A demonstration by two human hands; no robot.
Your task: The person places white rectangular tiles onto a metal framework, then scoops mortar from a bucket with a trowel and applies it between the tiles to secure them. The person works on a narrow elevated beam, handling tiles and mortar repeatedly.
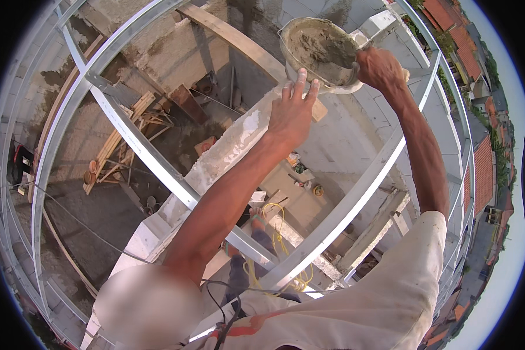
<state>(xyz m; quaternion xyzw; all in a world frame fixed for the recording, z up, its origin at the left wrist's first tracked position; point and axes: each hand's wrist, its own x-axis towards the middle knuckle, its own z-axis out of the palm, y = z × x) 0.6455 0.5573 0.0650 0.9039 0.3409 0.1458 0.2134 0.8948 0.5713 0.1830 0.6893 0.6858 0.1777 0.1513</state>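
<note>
A bucket [345, 89] of wet grey mortar [318, 45] stands at the upper middle, by the end of a wooden plank [239, 41]. My left hand [289, 114] reaches up to its near side, fingers stretched out and touching the rim, not wrapped round it. At the bucket's right edge, my right hand [382, 69] is closed round the handle of a trowel [339, 67]. The trowel's blade lies in the mortar, partly covered. Part of the handle end shows beyond my fist.
Silvery metal beams [140, 140] cross around me. Below my left arm runs a rough wall top [230, 146]. Far beneath are a wood pile [119, 143] and a yellow cord [280, 224]. Tiled roofs [464, 44] lie beyond the right side.
</note>
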